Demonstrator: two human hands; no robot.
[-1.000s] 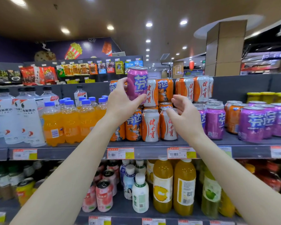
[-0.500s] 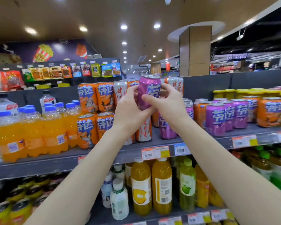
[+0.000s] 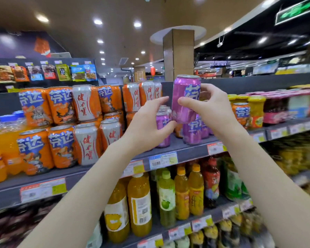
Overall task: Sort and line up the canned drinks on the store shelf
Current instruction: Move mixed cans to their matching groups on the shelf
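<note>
One purple can [image 3: 185, 99] is held upright at the centre of the frame, above the front of the shelf [image 3: 183, 151], clear of the cans below it. It is gripped by the right hand [image 3: 210, 111], whose thumb is pressed on the can's front and whose fingers are curled round its right side. The left hand [image 3: 149, 126] is placed just to the can's left, its fingers slightly spread and loosely curved; whether the fingertips touch the can cannot be told. More purple cans [image 3: 193, 130] are stood on the shelf directly below and behind the held one, and are partly hidden by both hands. To the left of centre, orange cans [image 3: 61, 145] and white-and-orange cans [image 3: 86, 144] are stacked in two tiers. Orange-juice bottles with blue caps [image 3: 0, 140] are seen at the far left edge. At the right edge, yellow-lidded cans [image 3: 256, 108] and one orange can [image 3: 242, 113] are lined up, blurred. Below the price tags [image 3: 163, 161], bottles of yellow and green drink [image 3: 166, 197] are ranged on the lower shelf. Snack packets [image 3: 63, 72] are hung at the upper left.
</note>
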